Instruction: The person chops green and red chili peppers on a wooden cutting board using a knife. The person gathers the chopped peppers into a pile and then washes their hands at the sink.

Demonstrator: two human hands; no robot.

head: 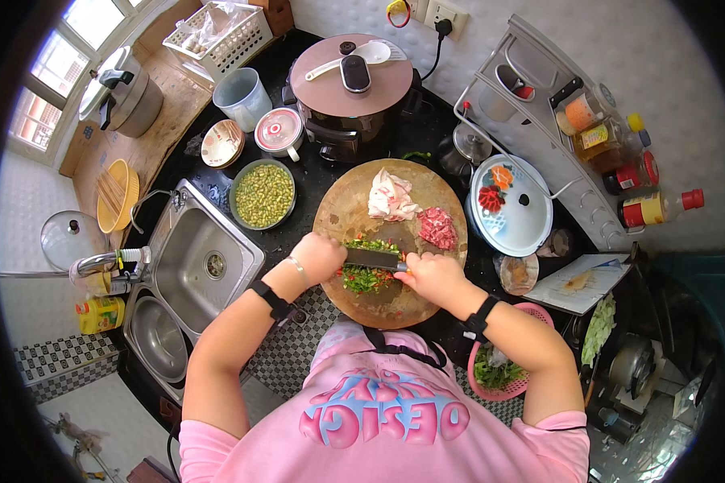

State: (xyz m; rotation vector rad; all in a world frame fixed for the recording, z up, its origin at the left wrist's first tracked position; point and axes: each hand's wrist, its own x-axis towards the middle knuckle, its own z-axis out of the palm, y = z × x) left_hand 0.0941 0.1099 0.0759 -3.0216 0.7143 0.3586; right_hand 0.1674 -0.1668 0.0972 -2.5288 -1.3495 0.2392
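My right hand (433, 276) grips the handle of a kitchen knife (371, 258), whose blade lies crosswise. At the blade's far end, my left hand (320, 258) is closed on the tip. Chopped green and red peppers (367, 279) lie on both sides of the blade, on a round wooden chopping board (411, 308). Beyond the knife sits a pile of pale, fatty meat slices (391, 196). Chopped red meat (438, 228) rests to its right. The blade hides part of the peppers.
Left of the board are a bowl of green beans (263, 194) and a steel sink (187, 265). An electric pot (350, 78) stands behind. To the right are a lidded enamel pot (513, 211) and a wall rack (519, 72); a pink basket of greens (519, 392) sits lower right.
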